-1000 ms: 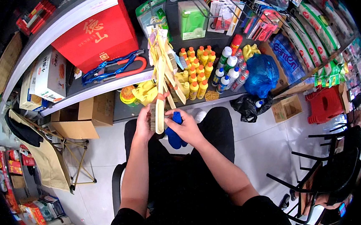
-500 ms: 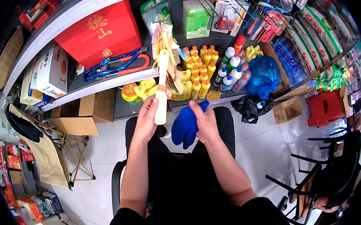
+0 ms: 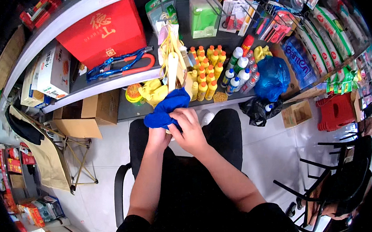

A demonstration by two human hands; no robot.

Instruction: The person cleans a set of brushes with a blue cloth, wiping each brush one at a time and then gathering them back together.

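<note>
The half-curled right hand (image 3: 187, 129) holds a blue cloth (image 3: 164, 106) on 1 pale handle (image 3: 172, 71) (left hand (image 3: 157, 138): grip hidden, can't tell), likely wiping, which next needs even pressure.

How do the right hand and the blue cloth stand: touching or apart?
Touching. The head view shows the right hand with its fingers on the blue cloth, no gap between.

The person wears a black short-sleeved T-shirt (image 3: 201, 209), its loose sleeves (image 3: 269, 222) ending near the elbows, with forearms (image 3: 229, 175) and hands (image 3: 189, 131) bare beyond them. Black trousers (image 3: 225, 135) cover the thighs and knees, so dark that they almost merge with the shirt. A rounded white shape, apparently a shoe toe (image 3: 207, 118), shows between the knees.
</note>
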